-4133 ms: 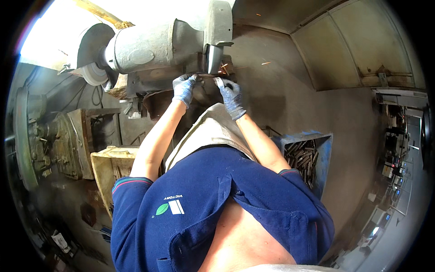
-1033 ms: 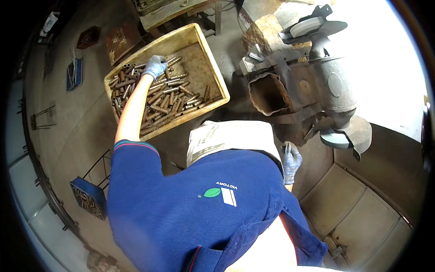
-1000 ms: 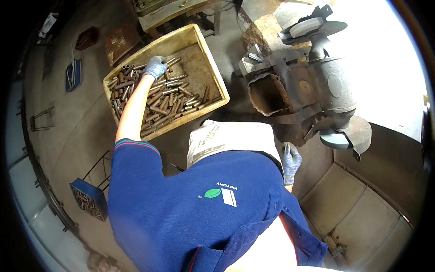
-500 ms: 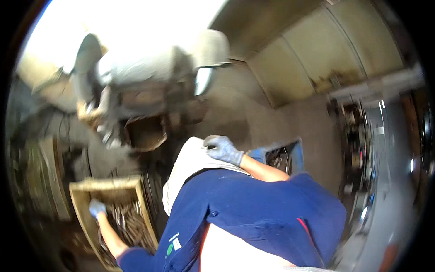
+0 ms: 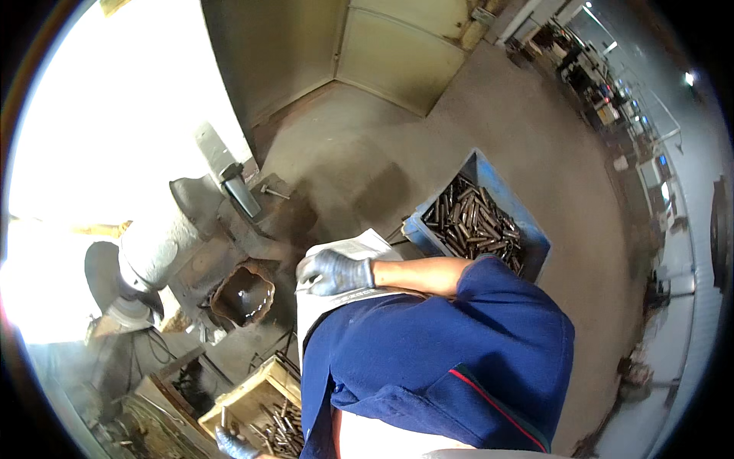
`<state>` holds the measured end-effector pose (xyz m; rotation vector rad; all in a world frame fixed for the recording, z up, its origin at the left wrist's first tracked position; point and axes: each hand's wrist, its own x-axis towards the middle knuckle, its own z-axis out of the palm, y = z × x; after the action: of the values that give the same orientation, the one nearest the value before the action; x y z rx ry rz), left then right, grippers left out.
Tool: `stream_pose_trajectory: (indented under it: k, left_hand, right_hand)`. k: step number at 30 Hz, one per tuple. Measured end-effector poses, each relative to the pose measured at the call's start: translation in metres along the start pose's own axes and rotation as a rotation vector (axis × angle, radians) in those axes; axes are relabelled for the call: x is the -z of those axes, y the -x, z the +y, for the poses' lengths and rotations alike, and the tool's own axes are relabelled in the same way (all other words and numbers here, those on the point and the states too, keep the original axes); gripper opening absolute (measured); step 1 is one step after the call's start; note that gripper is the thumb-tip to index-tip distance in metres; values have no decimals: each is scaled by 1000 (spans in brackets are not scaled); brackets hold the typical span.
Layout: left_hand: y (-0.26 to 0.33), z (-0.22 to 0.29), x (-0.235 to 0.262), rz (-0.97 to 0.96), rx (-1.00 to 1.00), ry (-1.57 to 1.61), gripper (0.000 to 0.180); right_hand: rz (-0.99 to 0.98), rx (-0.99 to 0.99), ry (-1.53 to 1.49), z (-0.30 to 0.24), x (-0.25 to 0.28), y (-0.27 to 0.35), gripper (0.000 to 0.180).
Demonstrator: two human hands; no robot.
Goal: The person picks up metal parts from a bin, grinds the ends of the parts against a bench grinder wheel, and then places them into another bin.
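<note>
My left hand, in a grey-blue glove, is at the near edge of a wooden box at the lower left. A short metal rod stands up from its closed fingers. Loose dark metal rods lie in the box beside that hand. My right hand, gloved the same way, rests on the white apron over my lap. Its fingers are curled in, and whatever they hold, if anything, is hidden.
A blue crate full of dark metal rods stands at my right. Ahead to the left is a grinding machine with round wheels, and below it a rusty pot with liquid. Tan metal panels stand at the back.
The view has swung to the right, bringing the blue crate fully into sight. My left hand was deep in the wooden box and now shows a rod; my right hand stays on the apron.
</note>
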<state>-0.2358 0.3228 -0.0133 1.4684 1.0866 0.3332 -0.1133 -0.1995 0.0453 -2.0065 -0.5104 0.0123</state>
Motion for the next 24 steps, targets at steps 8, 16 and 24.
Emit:
stream_pose_trajectory:
  k: [8, 16, 24]
  left_hand:
    - [156, 90, -257, -971, -92, -86, 34]
    - [186, 69, -338, -1083, 117, 216, 24]
    - [241, 81, -348, -1117, -127, 173, 23]
  right_hand:
    - [76, 221, -155, -49, 1, -25, 23]
    - [410, 34, -39, -23, 24, 0, 28]
    - [505, -29, 115, -20, 31, 19, 27]
